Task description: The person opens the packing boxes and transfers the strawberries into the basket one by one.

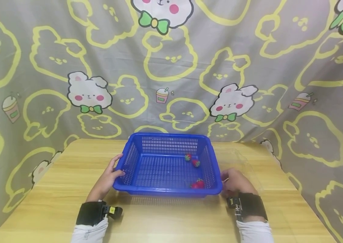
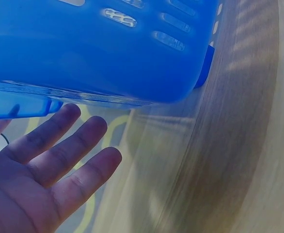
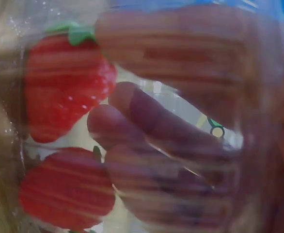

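A blue plastic basket (image 1: 166, 192) stands on the table with several strawberries (image 1: 196, 163) at its right end. My left hand (image 1: 107, 177) holds the basket's left rim, its thumb over the edge; in the left wrist view, three fingers (image 2: 86, 182) extend loosely below the rim. To the right of the basket, my right hand (image 1: 235, 182) is at a clear plastic box (image 1: 247, 162). Through the clear plastic, the right wrist view shows two strawberries, an upper strawberry (image 3: 67, 92) beside the fingertips and a lower strawberry (image 3: 67, 189). The fingers stand apart from the thumb.
The wooden table (image 1: 53, 189) extends in front of and beside the basket. Behind it and at both sides hangs a grey curtain (image 1: 183, 60) with cartoon rabbits. Each wrist bears a black strap with a small camera (image 1: 115, 212).
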`<state>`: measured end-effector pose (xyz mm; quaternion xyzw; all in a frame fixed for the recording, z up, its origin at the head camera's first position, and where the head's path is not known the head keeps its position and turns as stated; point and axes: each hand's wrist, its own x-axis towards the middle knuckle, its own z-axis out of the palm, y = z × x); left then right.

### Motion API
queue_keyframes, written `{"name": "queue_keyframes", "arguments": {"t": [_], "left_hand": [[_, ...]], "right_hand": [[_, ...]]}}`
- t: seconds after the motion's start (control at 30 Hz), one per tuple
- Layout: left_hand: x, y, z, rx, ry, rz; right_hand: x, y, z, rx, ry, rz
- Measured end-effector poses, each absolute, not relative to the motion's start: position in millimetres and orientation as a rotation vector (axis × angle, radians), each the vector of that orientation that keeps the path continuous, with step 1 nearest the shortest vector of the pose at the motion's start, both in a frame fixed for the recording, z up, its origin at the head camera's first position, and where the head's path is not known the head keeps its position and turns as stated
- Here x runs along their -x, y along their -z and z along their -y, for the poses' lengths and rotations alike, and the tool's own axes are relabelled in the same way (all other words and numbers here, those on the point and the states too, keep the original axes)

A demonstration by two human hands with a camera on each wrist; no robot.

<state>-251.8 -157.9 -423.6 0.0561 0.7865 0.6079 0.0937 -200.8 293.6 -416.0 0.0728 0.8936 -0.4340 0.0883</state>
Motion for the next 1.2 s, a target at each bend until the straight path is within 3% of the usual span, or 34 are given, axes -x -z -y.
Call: {"name": "queue_keyframes", "arguments": {"t": [0.57, 1.2], "left_hand": [[250.3, 424.6, 159.1, -0.157, -1.801, -2.347], [251.8, 425.7, 157.1, -0.151, -1.825, -2.339]], "right_hand": [[212.7, 422.6, -285.2, -0.055, 1.044, -2.901], [212.3, 427.3, -288.8, -0.21, 1.167, -2.825]]}}
